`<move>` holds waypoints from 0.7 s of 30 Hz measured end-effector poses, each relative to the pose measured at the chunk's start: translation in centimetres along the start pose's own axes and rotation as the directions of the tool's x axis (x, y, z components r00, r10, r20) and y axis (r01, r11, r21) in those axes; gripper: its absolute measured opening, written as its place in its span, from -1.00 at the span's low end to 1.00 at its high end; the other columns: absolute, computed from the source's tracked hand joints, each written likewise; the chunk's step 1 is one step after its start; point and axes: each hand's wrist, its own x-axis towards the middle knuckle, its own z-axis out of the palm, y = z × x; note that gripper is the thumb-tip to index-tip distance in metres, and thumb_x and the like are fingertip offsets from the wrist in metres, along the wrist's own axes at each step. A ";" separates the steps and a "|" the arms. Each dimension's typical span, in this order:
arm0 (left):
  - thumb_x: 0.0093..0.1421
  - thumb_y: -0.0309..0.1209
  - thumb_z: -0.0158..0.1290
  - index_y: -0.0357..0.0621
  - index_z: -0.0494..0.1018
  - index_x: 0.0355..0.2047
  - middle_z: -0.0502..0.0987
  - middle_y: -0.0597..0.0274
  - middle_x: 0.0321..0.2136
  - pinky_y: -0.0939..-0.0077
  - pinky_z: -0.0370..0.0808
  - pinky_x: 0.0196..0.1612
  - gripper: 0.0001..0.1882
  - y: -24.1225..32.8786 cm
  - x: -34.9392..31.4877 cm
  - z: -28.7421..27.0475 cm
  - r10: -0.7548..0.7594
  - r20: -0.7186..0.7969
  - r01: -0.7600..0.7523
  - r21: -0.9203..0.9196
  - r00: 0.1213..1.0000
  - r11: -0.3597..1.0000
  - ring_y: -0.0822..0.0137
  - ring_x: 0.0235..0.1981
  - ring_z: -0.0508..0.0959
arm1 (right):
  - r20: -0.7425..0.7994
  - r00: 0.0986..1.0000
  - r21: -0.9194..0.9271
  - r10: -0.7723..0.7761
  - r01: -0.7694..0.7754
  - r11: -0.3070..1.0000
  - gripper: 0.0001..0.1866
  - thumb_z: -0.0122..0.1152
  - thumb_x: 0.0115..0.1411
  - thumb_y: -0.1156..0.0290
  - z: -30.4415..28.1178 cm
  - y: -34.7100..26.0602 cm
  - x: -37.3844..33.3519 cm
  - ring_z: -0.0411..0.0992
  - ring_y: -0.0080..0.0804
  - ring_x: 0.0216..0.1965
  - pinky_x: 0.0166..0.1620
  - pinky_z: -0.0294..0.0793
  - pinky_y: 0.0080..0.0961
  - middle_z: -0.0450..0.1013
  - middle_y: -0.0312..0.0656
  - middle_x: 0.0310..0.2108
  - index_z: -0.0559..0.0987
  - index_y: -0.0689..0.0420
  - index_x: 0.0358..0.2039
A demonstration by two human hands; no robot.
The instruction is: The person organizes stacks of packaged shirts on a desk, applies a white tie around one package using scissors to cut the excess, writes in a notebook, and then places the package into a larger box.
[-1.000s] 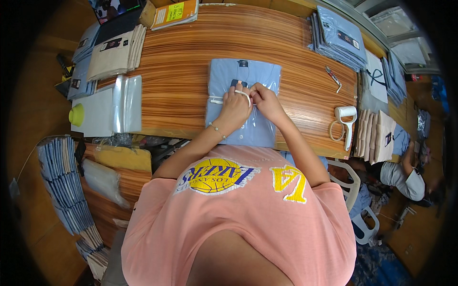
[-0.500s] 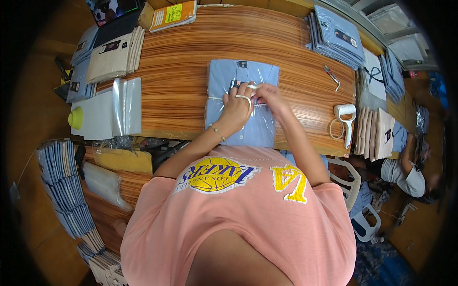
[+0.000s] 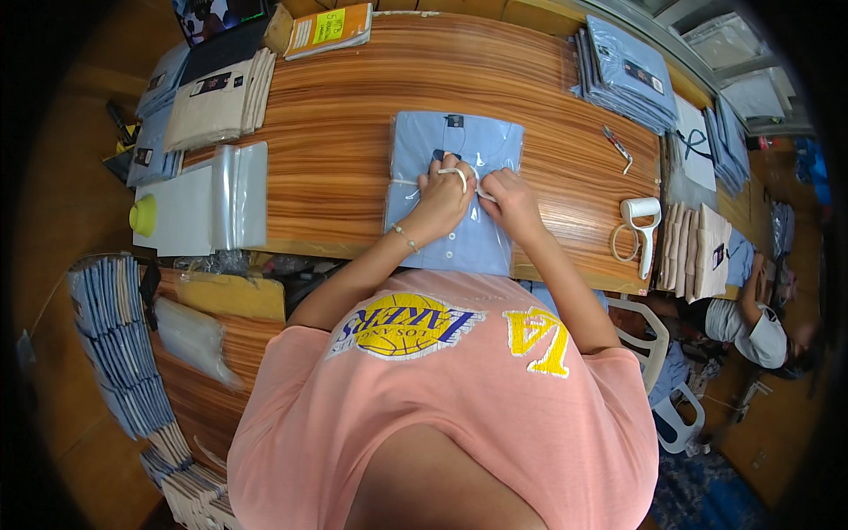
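A folded blue shirt stack in clear plastic [image 3: 499,141] lies on the wooden table before me, with dark labels near its collar. Around its middle runs a white cord [image 3: 403,183], which looks like a soft tie. My left hand [image 3: 442,201] rests on the pack with bent fingers, a loop of the cord over them. Close beside it, my right hand [image 3: 515,203] pinches another part of the cord in closed fingers. The crossing of the cord between the hands is partly hidden by fingers.
On the right lie a lint roller [image 3: 641,221], a tape ring [image 3: 624,242] and small red-handled snips [image 3: 611,141]. Blue shirt packs [image 3: 623,71] stand back right, beige packs [image 3: 216,102] back left. Plastic sleeves [image 3: 240,199] lie left. Another person [image 3: 751,331] sits far right.
My right hand has turned and drawn slightly down and outward, with the cord now curving between both hands. The left fingers have curled more. The pack stays in place; the view shifted slightly.
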 end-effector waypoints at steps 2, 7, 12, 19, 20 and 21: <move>0.18 -0.31 -0.18 -0.19 0.31 -0.32 0.27 0.00 -0.20 0.05 0.19 -0.26 -0.79 0.0 0.0 -0.2 -0.020 0.012 0.020 -0.006 1.000 1.000 0.03 -0.20 0.27 | -0.068 0.996 -0.035 -0.058 0.055 0.998 -0.89 0.20 -0.11 0.50 0.8 0.3 0.0 0.31 -0.22 -0.42 -0.37 0.34 -0.36 0.33 -0.22 -0.52 0.45 0.14 -0.53; 0.18 -0.30 -0.18 -0.20 0.31 -0.33 0.27 0.00 -0.21 0.06 0.19 -0.26 -0.79 -0.6 -0.2 0.3 -0.012 -0.051 0.012 -0.011 0.999 1.000 0.03 -0.22 0.28 | -0.108 0.993 0.087 -0.041 0.051 0.995 -0.92 0.15 -0.01 0.46 -1.5 0.5 -0.8 0.31 -0.21 -0.41 -0.36 0.34 -0.37 0.33 -0.19 -0.50 0.45 0.17 -0.50; 0.19 -0.30 -0.18 -0.19 0.30 -0.34 0.28 0.00 -0.22 0.06 0.19 -0.27 -0.80 -0.3 0.0 0.3 -0.031 -0.028 0.031 -0.021 0.999 0.999 0.02 -0.23 0.28 | -0.137 0.981 0.119 0.134 -0.118 0.986 -0.90 0.16 -0.02 0.47 -1.2 0.2 -0.1 0.30 -0.17 -0.35 -0.28 0.31 -0.35 0.35 -0.14 -0.46 0.46 0.20 -0.49; 0.19 -0.31 -0.17 -0.20 0.30 -0.35 0.28 -0.01 -0.23 0.05 0.19 -0.27 -0.80 -0.1 -0.1 0.3 -0.006 -0.053 0.006 -0.003 0.999 1.000 0.02 -0.23 0.28 | -0.127 0.966 0.154 0.224 -0.204 0.967 -0.90 0.15 -0.03 0.53 0.5 1.9 1.2 0.32 -0.14 -0.39 -0.29 0.31 -0.33 0.34 -0.10 -0.49 0.46 0.23 -0.46; 0.19 -0.31 -0.17 -0.20 0.30 -0.35 0.28 -0.01 -0.23 0.05 0.19 -0.26 -0.80 -0.1 -0.1 0.3 -0.007 -0.055 0.005 -0.021 0.998 1.000 0.02 -0.23 0.28 | -0.103 0.964 0.176 0.247 -0.227 0.958 -0.91 0.14 -0.03 0.55 0.5 2.1 1.4 0.32 -0.15 -0.41 -0.29 0.32 -0.35 0.34 -0.10 -0.51 0.46 0.23 -0.45; 0.19 -0.31 -0.17 -0.20 0.31 -0.35 0.28 -0.01 -0.22 0.05 0.19 -0.26 -0.80 -0.1 -0.1 0.4 -0.009 -0.056 0.008 -0.019 0.998 1.000 0.02 -0.22 0.28 | -0.071 0.968 0.139 0.239 -0.228 0.964 -0.92 0.15 -0.05 0.56 0.3 2.2 1.4 0.32 -0.13 -0.40 -0.29 0.31 -0.32 0.34 -0.08 -0.50 0.47 0.23 -0.48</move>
